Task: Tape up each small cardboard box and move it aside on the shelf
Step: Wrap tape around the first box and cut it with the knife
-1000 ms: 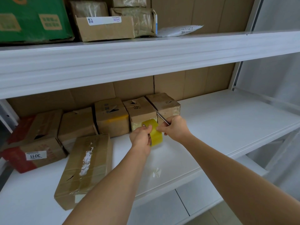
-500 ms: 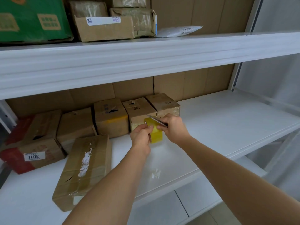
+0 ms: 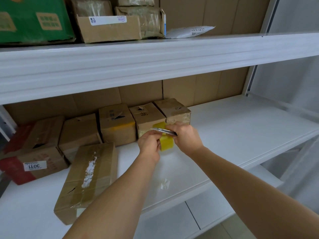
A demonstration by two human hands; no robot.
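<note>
1. While both hands meet above the white shelf [image 3: 241, 128], the left hand [image 3: 149, 145] pinches a yellow tape roll [image 3: 166, 144].
2. Right hand [image 3: 186, 135] grips a utility knife [image 3: 163, 131] across the roll.
3. Small cardboard boxes [image 3: 117, 125], closed, contents hidden, line the shelf's back.

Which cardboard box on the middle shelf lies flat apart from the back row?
The long flat box at the front left, with a torn white label strip on top; the other boxes stand along the back wall.
</note>
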